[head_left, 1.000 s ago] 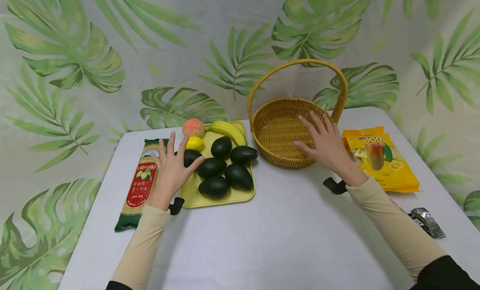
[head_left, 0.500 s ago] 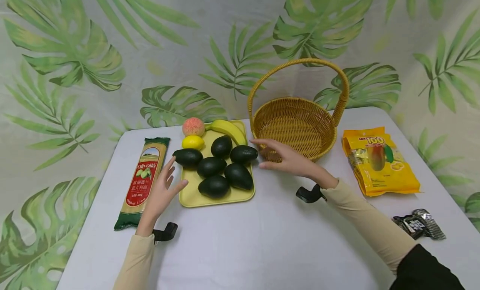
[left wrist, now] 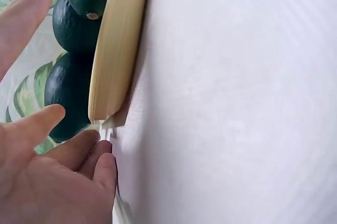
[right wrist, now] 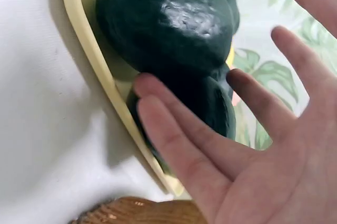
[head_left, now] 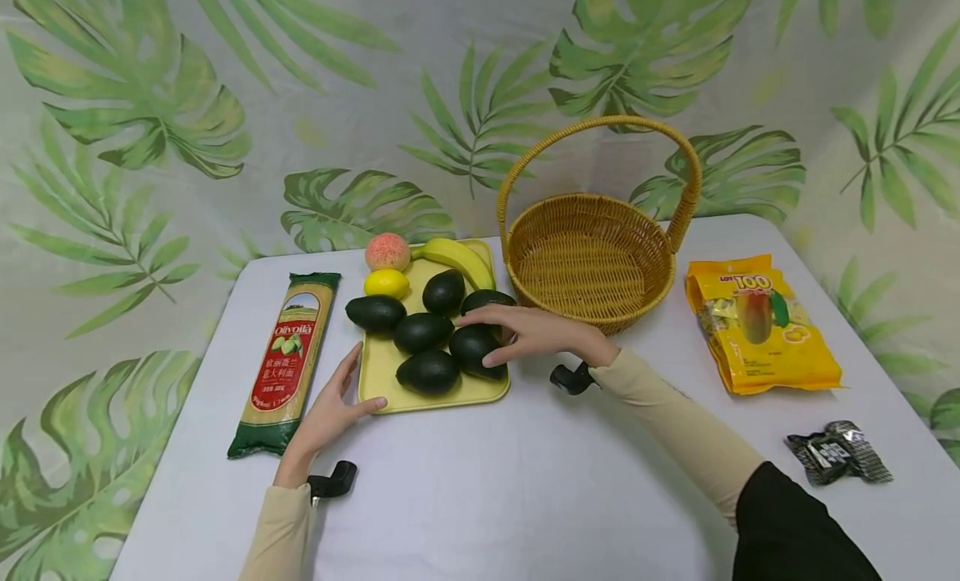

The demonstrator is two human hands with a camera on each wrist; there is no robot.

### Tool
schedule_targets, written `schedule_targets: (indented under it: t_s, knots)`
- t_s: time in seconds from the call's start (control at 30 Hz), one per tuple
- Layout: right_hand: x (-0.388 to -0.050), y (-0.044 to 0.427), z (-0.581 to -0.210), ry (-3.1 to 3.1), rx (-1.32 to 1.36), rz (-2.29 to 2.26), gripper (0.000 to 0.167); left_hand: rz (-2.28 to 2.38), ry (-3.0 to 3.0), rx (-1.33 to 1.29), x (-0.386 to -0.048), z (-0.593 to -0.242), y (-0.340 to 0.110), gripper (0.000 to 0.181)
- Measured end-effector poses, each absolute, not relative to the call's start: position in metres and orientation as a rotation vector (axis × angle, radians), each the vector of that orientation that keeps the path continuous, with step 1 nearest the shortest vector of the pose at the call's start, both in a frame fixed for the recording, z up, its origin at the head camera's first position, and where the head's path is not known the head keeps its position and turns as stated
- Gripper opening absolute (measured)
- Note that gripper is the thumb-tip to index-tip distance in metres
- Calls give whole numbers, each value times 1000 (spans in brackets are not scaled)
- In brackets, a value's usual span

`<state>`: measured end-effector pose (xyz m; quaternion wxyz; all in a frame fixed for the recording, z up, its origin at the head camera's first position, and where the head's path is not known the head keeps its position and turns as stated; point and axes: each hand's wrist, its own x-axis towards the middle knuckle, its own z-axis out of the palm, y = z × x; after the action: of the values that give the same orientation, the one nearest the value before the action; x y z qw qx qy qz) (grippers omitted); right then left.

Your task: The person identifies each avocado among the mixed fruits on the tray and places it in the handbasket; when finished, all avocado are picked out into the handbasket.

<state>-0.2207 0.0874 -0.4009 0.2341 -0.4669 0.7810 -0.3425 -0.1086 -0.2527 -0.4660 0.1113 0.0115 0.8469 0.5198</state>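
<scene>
1. The right hand's grip (head_left: pixel 534 329) was spread loosely over 1 glossy, dark-green, oval avocado (head_left: pixel 467 350); contact could not be told.
2. The left hand's grip (head_left: pixel 330 410), likewise unclosed, was just beside a pale-yellow, rectangular tray (head_left: pixel 381 377).
3. This tray bore 6 avocados in all, with a curved yellow banana (head_left: pixel 459 260) behind them.
4. A golden-brown, round wicker basket (head_left: pixel 588 268) stood just right on the white-covered counter (head_left: pixel 525 489).

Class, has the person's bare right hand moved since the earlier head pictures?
Yes: the bare right hand moved left, from the brown wicker basket to the dark-green oval avocados.
</scene>
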Motion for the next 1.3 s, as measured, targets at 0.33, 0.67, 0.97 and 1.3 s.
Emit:
schedule_targets:
  t_s: [0.33, 0.67, 0.97, 1.3]
  knots:
    - [-217, 65, -411, 2286, -1294, -643, 55, 1393, 2559, 142, -110, -473, -255, 109]
    - [-217, 89, -399, 2154, -1266, -1008, 52, 1357, 2584, 120, -112, -475, -255, 110]
    - [-240, 144, -367, 2105, -974, -1358, 54, 1344, 2580, 92, -111, -473, -253, 110]
    - [-294, 194, -358, 2323, -518, -1500, 60, 1327, 2587, 81, -111, -473, -253, 110]
